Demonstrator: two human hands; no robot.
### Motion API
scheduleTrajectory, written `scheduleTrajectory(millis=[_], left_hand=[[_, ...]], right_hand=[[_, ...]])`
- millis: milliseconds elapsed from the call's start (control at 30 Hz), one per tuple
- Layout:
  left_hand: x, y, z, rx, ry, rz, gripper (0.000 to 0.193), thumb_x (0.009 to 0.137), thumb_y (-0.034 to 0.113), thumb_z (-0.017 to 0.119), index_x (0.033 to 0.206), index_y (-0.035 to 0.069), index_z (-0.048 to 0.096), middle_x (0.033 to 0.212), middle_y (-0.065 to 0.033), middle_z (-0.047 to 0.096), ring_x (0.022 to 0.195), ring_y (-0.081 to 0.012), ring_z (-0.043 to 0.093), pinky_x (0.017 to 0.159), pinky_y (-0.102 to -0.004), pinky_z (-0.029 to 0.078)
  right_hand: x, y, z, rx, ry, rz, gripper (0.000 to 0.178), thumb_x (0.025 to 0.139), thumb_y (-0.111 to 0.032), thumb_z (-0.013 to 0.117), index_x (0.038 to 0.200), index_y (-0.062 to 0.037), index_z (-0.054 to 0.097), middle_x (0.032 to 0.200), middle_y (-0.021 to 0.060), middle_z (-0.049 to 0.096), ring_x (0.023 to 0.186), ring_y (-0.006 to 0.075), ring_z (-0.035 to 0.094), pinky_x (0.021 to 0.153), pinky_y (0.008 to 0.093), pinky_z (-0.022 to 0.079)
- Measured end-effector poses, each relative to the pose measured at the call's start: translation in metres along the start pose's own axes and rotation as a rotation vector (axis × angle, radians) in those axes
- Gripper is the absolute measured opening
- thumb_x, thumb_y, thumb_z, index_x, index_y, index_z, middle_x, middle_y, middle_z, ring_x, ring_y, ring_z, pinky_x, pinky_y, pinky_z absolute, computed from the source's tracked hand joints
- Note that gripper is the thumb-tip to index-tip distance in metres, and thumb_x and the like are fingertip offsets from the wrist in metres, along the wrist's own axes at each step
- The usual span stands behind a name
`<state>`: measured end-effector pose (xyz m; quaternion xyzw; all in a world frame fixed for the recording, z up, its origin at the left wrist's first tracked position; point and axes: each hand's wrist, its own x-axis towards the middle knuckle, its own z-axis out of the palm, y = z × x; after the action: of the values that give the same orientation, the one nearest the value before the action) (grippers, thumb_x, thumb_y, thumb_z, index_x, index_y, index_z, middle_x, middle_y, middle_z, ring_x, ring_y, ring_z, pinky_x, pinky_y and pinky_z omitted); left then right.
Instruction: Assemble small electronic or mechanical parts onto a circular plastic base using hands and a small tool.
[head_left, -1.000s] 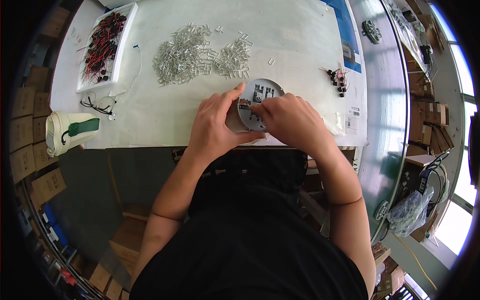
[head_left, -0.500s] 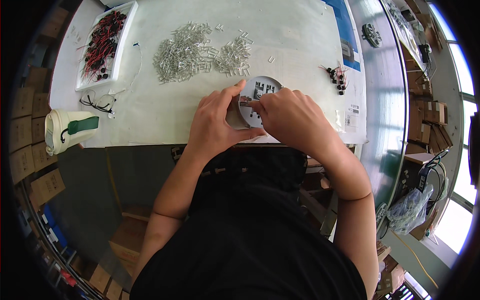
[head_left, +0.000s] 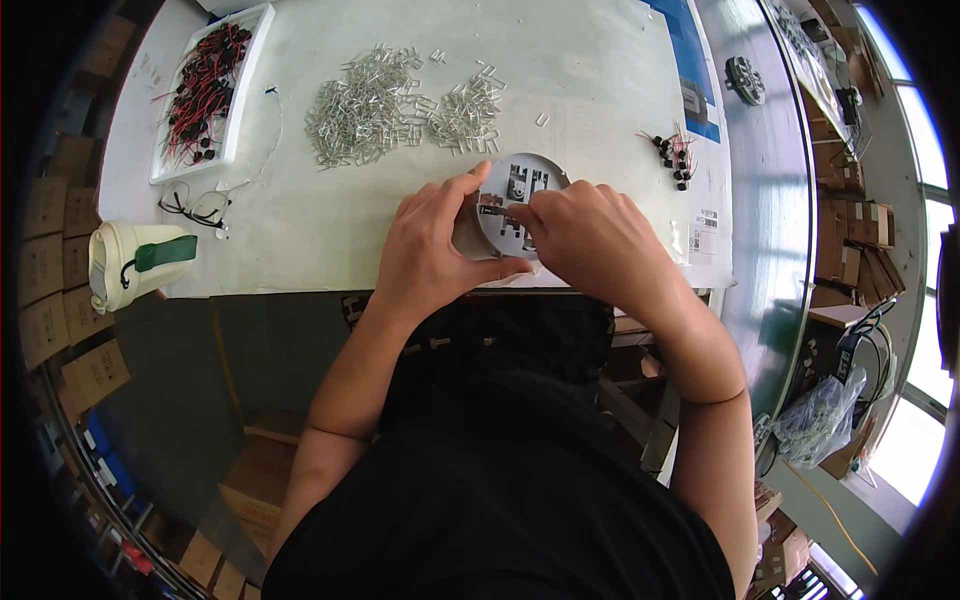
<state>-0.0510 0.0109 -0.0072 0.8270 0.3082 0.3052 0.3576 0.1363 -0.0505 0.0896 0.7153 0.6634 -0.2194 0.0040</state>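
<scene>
A round grey housing (head_left: 527,184) with dark slots and cutouts across its face stands at the front edge of the table, tilted toward me. My left hand (head_left: 428,240) curves around its left side, index finger at the upper rim and thumb along the lower edge. Over the right part of the housing lies my right hand (head_left: 598,238), its fingers curled and thumb and index pressed together at a slot on the face. Whatever those fingertips hold, if anything, is too small and covered to make out.
Beyond the hands lies a large heap of U-shaped metal clips (head_left: 365,110), with a smaller heap (head_left: 468,112) beside it. A white tray (head_left: 243,115) of black parts with red wires, glasses (head_left: 195,207) and a cream cup (head_left: 125,265) are at left. More wired parts (head_left: 675,160) lie right.
The housing has turned slightly in my left hand. My right hand has shifted a little to the right and down, with its fingertips still on the housing's face.
</scene>
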Motion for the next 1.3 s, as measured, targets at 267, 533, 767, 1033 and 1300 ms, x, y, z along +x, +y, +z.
scheduleTrajectory(millis=[267, 533, 767, 1033, 1300], left_hand=[[0.002, -0.001, 0.0, 0.043, -0.006, 0.0, 0.103, 0.062, 0.048, 0.1, 0.146, 0.006, 0.057, 0.108, -0.0062, 0.072, 0.099, -0.0257, 0.069, 0.093, -0.0428, 0.052], [0.001, -0.001, 0.0, 0.034, -0.013, -0.004, 0.102, 0.061, 0.045, 0.101, 0.145, 0.006, 0.058, 0.114, -0.0068, 0.073, 0.103, -0.0281, 0.069, 0.095, -0.0435, 0.052], [-0.001, -0.001, 0.0, 0.036, -0.009, 0.003, 0.103, 0.062, 0.048, 0.1, 0.146, 0.007, 0.057, 0.116, -0.0081, 0.072, 0.103, -0.0289, 0.069, 0.096, -0.0438, 0.052], [0.003, -0.002, -0.016, -0.119, -0.119, -0.039, 0.086, 0.073, 0.033, 0.096, 0.145, 0.007, 0.058, 0.115, -0.0113, 0.072, 0.103, -0.0295, 0.069, 0.097, -0.0453, 0.053], [0.007, -0.022, 0.001, -0.409, 0.006, -0.059, 0.028, 0.093, 0.001, 0.075, 0.121, 0.003, 0.072, 0.096, -0.01, 0.069, 0.082, -0.0224, 0.067, 0.073, -0.0325, 0.055]], right_hand=[[0.003, -0.01, 0.001, -0.055, 0.024, -0.016, 0.028, 0.101, -0.023, 0.064, 0.085, -0.0044, 0.078, 0.073, 0.0201, 0.07, 0.068, 0.0421, 0.07, 0.063, 0.0491, 0.057], [0.0, -0.011, 0.001, -0.138, 0.04, -0.059, 0.027, 0.101, -0.021, 0.064, 0.084, -0.0042, 0.076, 0.071, 0.0191, 0.07, 0.067, 0.04, 0.072, 0.06, 0.0477, 0.057], [-0.003, -0.005, 0.007, -0.258, 0.124, -0.147, 0.006, 0.084, -0.01, 0.073, 0.079, -0.0116, 0.076, 0.073, 0.0095, 0.073, 0.067, 0.0284, 0.076, 0.055, 0.0389, 0.058], [-0.001, 0.028, 0.018, 0.014, 0.065, -0.004, 0.011, 0.087, -0.022, 0.078, 0.093, -0.0127, 0.077, 0.08, 0.01, 0.074, 0.069, 0.0331, 0.074, 0.061, 0.0422, 0.059], [-0.043, 0.025, 0.063, 0.177, 0.532, -0.119, 0.053, 0.085, -0.023, 0.09, 0.132, -0.013, 0.066, 0.083, 0.0105, 0.068, 0.065, 0.0297, 0.069, 0.062, 0.0392, 0.055]])
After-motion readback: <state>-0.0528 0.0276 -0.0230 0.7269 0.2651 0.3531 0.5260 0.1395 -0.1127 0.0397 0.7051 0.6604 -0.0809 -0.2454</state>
